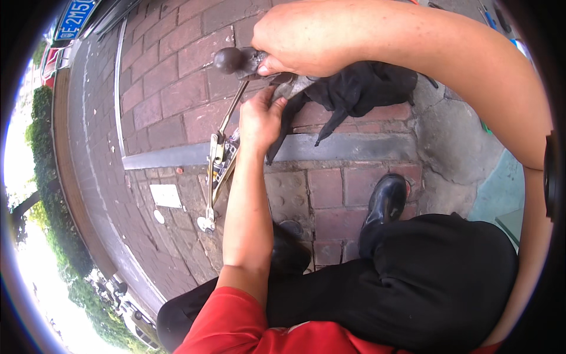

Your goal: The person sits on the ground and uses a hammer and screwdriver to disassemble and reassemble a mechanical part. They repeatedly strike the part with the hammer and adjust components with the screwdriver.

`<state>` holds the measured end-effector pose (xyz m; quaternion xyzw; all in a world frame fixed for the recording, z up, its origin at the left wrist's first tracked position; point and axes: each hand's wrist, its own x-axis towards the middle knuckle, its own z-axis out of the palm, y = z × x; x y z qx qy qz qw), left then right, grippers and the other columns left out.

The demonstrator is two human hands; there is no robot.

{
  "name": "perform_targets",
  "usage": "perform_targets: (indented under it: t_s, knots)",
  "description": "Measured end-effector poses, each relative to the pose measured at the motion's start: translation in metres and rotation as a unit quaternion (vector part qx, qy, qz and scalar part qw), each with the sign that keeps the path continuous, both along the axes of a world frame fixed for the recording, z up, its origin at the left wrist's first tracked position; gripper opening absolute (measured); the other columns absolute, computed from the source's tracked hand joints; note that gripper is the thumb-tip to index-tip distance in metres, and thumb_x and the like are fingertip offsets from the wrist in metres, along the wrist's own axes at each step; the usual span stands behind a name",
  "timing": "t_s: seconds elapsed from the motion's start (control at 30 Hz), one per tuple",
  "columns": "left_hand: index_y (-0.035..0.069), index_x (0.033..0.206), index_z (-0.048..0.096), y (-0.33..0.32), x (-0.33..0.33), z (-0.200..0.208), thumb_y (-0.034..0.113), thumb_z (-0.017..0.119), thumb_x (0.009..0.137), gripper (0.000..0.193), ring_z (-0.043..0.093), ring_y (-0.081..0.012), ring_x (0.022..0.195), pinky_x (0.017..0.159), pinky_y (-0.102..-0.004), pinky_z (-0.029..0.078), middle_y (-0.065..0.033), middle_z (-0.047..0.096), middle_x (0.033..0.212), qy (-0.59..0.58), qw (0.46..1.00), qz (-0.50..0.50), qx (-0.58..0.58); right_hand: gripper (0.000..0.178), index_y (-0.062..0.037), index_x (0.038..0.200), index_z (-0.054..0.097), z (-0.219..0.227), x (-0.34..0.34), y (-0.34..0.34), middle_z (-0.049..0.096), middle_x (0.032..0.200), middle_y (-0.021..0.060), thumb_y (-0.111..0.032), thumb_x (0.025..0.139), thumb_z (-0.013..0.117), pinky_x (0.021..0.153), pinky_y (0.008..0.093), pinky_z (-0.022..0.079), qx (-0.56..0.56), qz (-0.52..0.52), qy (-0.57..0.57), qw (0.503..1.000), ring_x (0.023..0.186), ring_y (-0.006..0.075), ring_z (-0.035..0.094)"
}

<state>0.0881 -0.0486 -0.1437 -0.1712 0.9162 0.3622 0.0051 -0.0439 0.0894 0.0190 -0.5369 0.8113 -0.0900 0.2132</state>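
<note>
My right hand (298, 44) reaches across from the right, its fingers curled around a dark metal piece (252, 62). A round brown knob (229, 60) sticks out to the left of that piece. Just below, my left hand (262, 115) has thumb and fingertips pinched together by a greyish metal part (290, 87); what lies between them is too small to make out. Slim brass-coloured rods with joints (217, 148) slant down beside my left forearm. Bunched black cloth (356, 91) lies to the right of the hands, partly under my right arm.
Red paving bricks (168, 76) cover the ground, crossed by a grey strip (354, 146). My black boot (386, 203) stands near the cloth. A white card (165, 196) lies at left. A vehicle with a blue plate (75, 19) stands at upper left; tools (488, 17) lie at upper right.
</note>
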Motion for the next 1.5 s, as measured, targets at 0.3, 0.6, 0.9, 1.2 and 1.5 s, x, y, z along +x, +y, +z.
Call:
perform_targets:
  t_s: [0.3,0.6,0.9,1.2,1.5]
  knots:
    - [0.002,0.112,0.068,-0.010,-0.004,0.011,0.018,0.071,0.084,0.032,0.069,-0.0379,0.093,0.079,-0.0416,0.053,-0.0233,0.069,0.095,0.058,0.994,0.050,0.078,0.031,-0.0011,0.107,0.065,0.035,0.002,0.012,0.067,0.083,0.0190,-0.029,0.096,0.059,0.073,0.0438,0.051,-0.026,-0.003,-0.001,1.000,0.078,0.0347,0.066]
    - [0.003,0.113,0.068,-0.005,0.004,-0.005,0.022,0.069,0.085,0.033,0.067,-0.0395,0.096,0.084,-0.0434,0.052,-0.0239,0.068,0.098,0.000,1.000,0.022,0.009,0.033,0.0025,0.092,0.067,0.063,-0.009,0.025,0.068,0.082,0.0203,-0.028,0.097,0.055,0.069,0.0434,0.051,-0.119,-0.011,-0.103,0.987,0.078,0.0334,0.067]
    - [0.002,0.112,0.068,0.003,0.008,-0.008,0.020,0.070,0.085,0.032,0.067,-0.0394,0.094,0.081,-0.0435,0.052,-0.0242,0.068,0.097,0.013,1.000,0.017,-0.001,0.036,-0.0018,0.117,0.063,0.001,-0.011,0.027,0.067,0.092,0.0174,-0.031,0.097,0.058,0.075,0.0417,0.053,-0.186,0.023,0.072,0.980,0.084,0.0318,0.067]
    - [0.000,0.114,0.066,-0.003,0.008,-0.007,0.016,0.070,0.085,0.033,0.067,-0.0403,0.095,0.083,-0.0443,0.052,-0.0253,0.068,0.097,-0.040,0.999,0.000,0.013,0.036,-0.0019,0.117,0.063,-0.012,-0.006,0.029,0.068,0.089,0.0203,-0.031,0.097,0.057,0.076,0.0436,0.051,-0.006,-0.041,-0.058,0.997,0.086,0.0384,0.065]
    - [-0.003,0.097,0.067,-0.034,-0.004,0.059,0.017,0.070,0.090,0.022,0.047,-0.0073,0.058,0.054,-0.0264,0.040,0.0000,0.056,0.064,0.022,0.986,0.079,0.148,0.037,0.0005,0.115,0.063,0.053,-0.025,0.057,0.068,0.095,0.0251,-0.030,0.099,0.051,0.083,0.0433,0.049,-0.178,-0.204,-0.129,0.954,0.090,0.0350,0.067]
